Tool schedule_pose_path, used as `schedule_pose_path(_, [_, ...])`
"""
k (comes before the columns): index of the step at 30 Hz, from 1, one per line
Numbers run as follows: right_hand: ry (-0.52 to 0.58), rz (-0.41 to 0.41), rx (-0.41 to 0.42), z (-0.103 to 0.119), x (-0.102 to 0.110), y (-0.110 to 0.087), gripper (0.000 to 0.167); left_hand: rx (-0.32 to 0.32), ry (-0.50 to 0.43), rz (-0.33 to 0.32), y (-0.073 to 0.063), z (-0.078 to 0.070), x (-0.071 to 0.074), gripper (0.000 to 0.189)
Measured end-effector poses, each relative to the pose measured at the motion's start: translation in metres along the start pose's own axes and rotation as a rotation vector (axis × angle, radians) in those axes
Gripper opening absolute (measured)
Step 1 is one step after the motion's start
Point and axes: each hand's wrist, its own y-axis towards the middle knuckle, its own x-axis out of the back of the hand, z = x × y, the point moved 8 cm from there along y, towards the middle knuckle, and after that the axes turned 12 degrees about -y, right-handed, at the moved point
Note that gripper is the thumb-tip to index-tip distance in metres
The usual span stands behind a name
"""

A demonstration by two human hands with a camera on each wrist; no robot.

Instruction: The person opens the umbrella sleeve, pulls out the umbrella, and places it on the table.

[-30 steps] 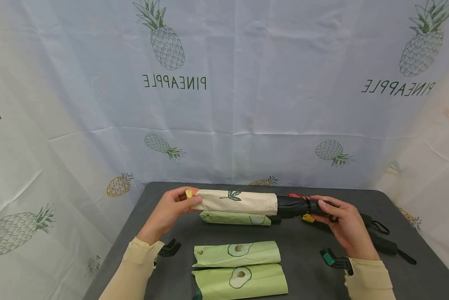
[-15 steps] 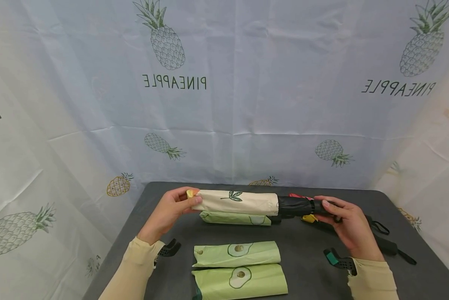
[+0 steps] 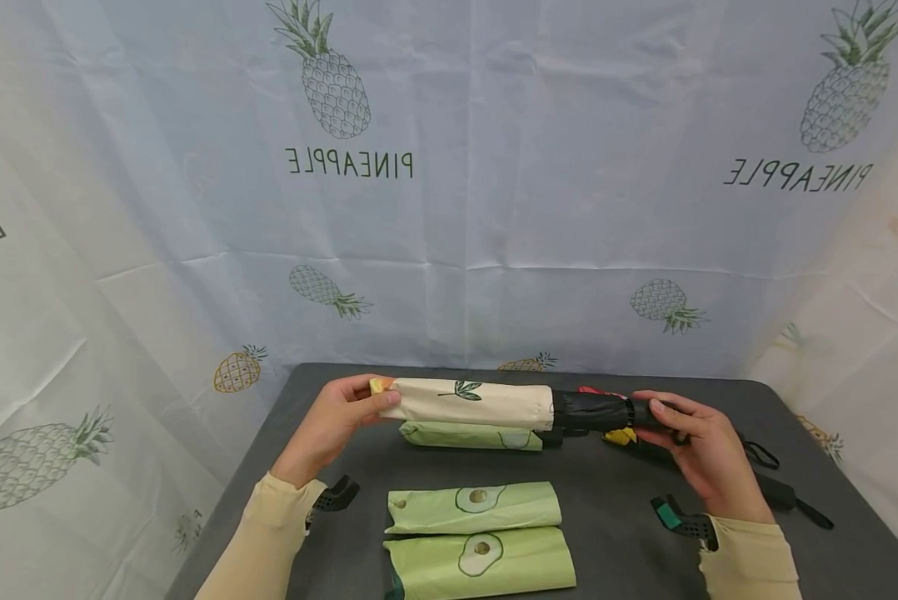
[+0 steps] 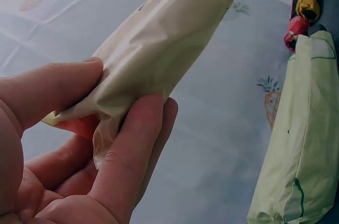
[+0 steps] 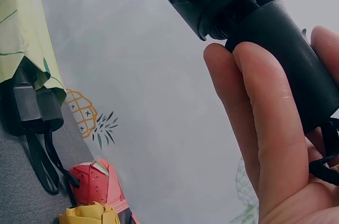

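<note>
A folded black umbrella, partly inside a cream sleeve with a leaf print, is held level above the table. My left hand pinches the sleeve's far left end between thumb and fingers; in the left wrist view the cream fabric bunches there. With its thumb and fingers, my right hand grips the umbrella's black handle, whose cord loop hangs by the palm. A stretch of black canopy shows between sleeve and handle. Behind and below lies an umbrella in a green avocado-print sleeve.
Two more green avocado-print sleeves lie at the front middle of the dark table. Umbrellas with a red tip and a yellow tip lie at the right, their black handles having wrist straps. A pineapple-print curtain surrounds the table.
My right hand has moved slightly to the right with the umbrella handle, and a little more black canopy shows out of the cream sleeve. My left hand has barely shifted.
</note>
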Motion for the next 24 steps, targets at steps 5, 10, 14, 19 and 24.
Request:
schedule_pose_path(5, [-0.003,-0.009,-0.009,0.0,0.002,0.0,0.033,0.005,0.001,-0.005,0.001,0.0,0.0,0.045])
schedule_pose_path(10, [0.006,-0.017,-0.01,0.0,0.006,-0.001,0.033,0.007,0.005,-0.025,0.002,0.001,0.002,0.046])
schedule_pose_path(14, [0.029,-0.022,0.0,0.002,0.009,-0.002,0.034,0.008,0.01,-0.035,0.002,0.002,0.005,0.048])
schedule_pose_path(19, [0.052,-0.01,0.016,0.003,0.01,-0.003,0.036,0.006,0.013,-0.034,0.003,0.003,0.008,0.048])
schedule_pose_path(24, [0.051,-0.007,0.01,0.003,0.012,-0.003,0.036,0.006,0.019,-0.03,0.003,0.004,0.009,0.048])
